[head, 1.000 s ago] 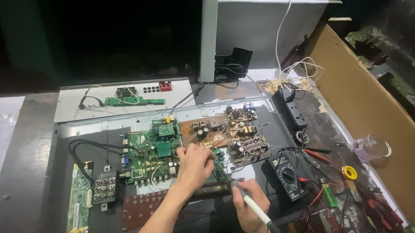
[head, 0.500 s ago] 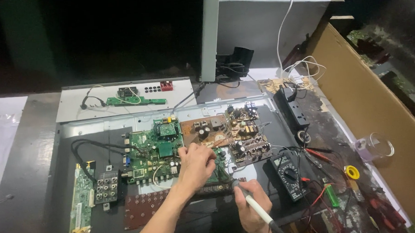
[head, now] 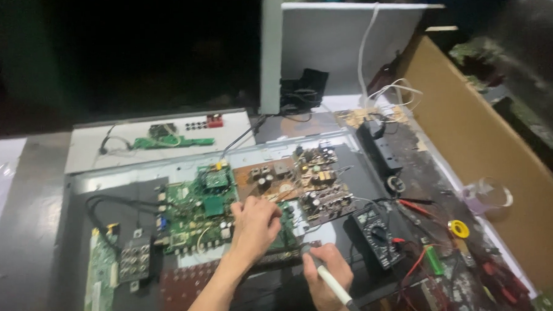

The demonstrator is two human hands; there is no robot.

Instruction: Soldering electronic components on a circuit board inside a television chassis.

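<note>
My left hand [head: 254, 227] rests curled on a small green circuit board [head: 286, 230] beside the large green main board [head: 198, 207], pressing on it. My right hand [head: 326, 276] sits just below, gripping a white-handled soldering iron [head: 330, 282] whose tip points up toward that small board. A brown power board [head: 296, 182] with dark components lies to the right of my left hand. All the boards lie on a dark metal back panel [head: 106, 186].
A black multimeter [head: 377, 235] with red leads lies right of my hands, near a yellow solder reel [head: 458, 229] and a clear cup [head: 486, 194]. A black power strip [head: 383, 148], a cardboard sheet [head: 491, 148] and a long green strip board [head: 100, 272] border the area.
My left hand has stayed on the small board with slight finger shifts. The camera view drifted a little; my right hand keeps the iron in the same place.
</note>
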